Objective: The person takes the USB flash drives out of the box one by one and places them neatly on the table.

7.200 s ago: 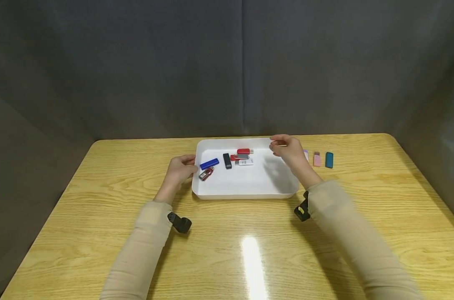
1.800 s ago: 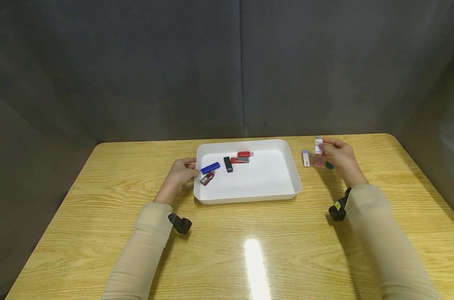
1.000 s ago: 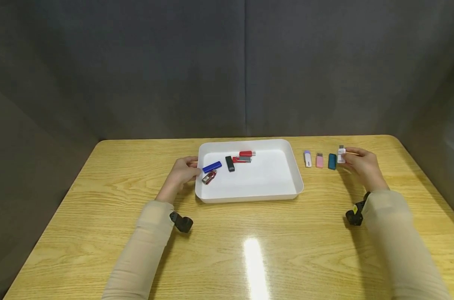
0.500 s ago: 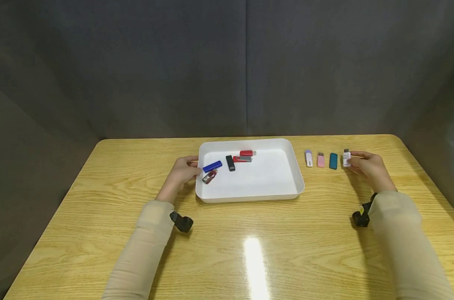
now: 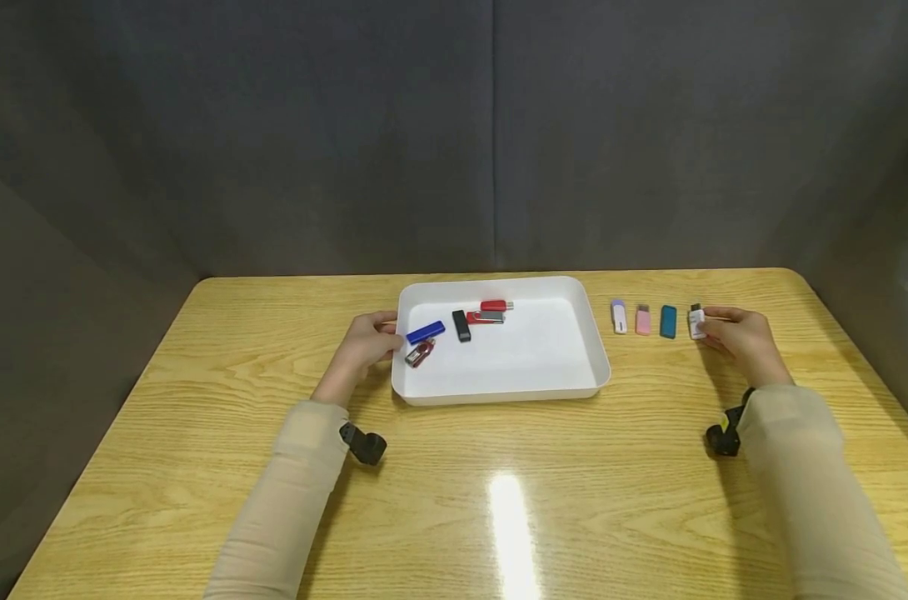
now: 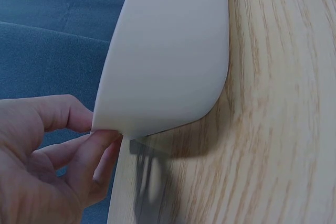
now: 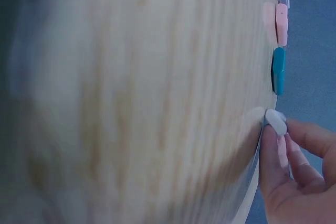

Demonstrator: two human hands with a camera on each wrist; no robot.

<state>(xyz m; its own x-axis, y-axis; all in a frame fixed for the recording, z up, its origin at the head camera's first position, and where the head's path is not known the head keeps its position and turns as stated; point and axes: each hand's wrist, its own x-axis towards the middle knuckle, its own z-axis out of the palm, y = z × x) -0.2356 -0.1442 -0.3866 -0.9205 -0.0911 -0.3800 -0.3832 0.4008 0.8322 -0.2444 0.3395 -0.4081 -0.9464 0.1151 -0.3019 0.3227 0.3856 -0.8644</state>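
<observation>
My right hand [image 5: 746,340] pinches a white USB stick [image 5: 696,323] at the right end of a row on the table; in the right wrist view, thumb and fingers hold the white stick [image 7: 275,122] against the wood. Left of it lie a teal USB stick [image 5: 668,322], a pink one [image 5: 643,320] and a white-and-purple one [image 5: 619,317]. With thumb and fingers, my left hand [image 5: 362,343] grips the left wall of a white tray [image 5: 529,393]. In the left wrist view, the fingertips pinch the corner of the tray [image 6: 163,51].
Inside the tray lie a blue USB stick [image 5: 426,332], a dark red swivel one [image 5: 420,352], a black one [image 5: 461,326], a red-and-grey one [image 5: 486,317] and a red one [image 5: 493,306]. A dark curtain [image 5: 334,150] stands behind the wooden table [image 5: 439,500].
My right hand has taken the white USB stick from the tray, carried it right past the others and lowered it beside the teal one. My left hand has stayed at the tray.
</observation>
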